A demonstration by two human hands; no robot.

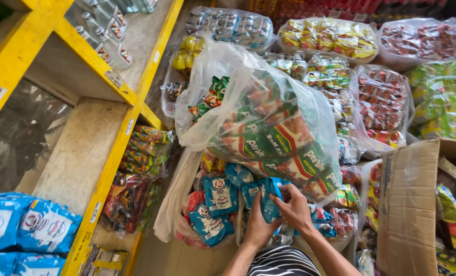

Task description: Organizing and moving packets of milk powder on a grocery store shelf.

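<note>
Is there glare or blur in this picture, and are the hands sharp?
Head view: even daylight, with white glare on the clear bag; the left hand and right hand, both on a blue packet, look fairly sharp; the shelf edges bend slightly, a wide-lens distortion; far bags at the top are softer.

Blue packets (pixel 265 200), yellow shelf edges (pixel 116 153)

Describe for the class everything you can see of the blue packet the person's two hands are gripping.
The blue packet is a small, glossy, soft plastic pouch, bright blue, with a white printed panel like its neighbours. It stands roughly upright and slightly crumpled. The left hand cups it from below and behind; the right hand pinches its right edge with bent fingers. It sits atop similar blue packets in an open clear bag, just under a large clear bag of green packets.
</note>
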